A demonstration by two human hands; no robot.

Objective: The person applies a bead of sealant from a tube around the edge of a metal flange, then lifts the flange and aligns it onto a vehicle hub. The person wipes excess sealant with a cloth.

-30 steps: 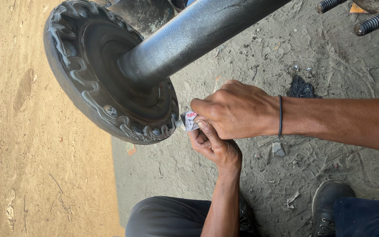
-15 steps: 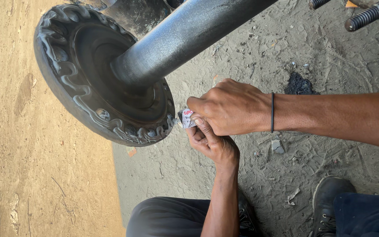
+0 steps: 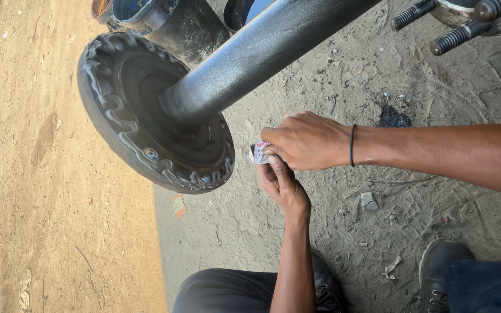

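Note:
My right hand [image 3: 305,140], with a thin black band on its wrist, reaches in from the right and pinches a small white-and-red packet [image 3: 258,152]. My left hand [image 3: 282,184] comes up from below and grips the same packet from underneath, fingers curled. Both hands are pressed together just to the right of a large dark metal hub [image 3: 146,110] with a scalloped rim. A thick grey axle tube [image 3: 262,49] runs from the hub to the upper right, above my hands. Most of the packet is hidden by my fingers.
Threaded studs [image 3: 436,26] on a metal part stick out at the top right. A dark cylindrical container [image 3: 163,20] stands behind the hub. Sandy ground lies to the left, grey dirt with a black patch [image 3: 394,117] to the right. My knee [image 3: 227,290] and shoe [image 3: 442,264] are at the bottom.
The view has shifted a little, so the hub and tube sit further right and lower. Both hands stay joined on the packet beside the hub rim.

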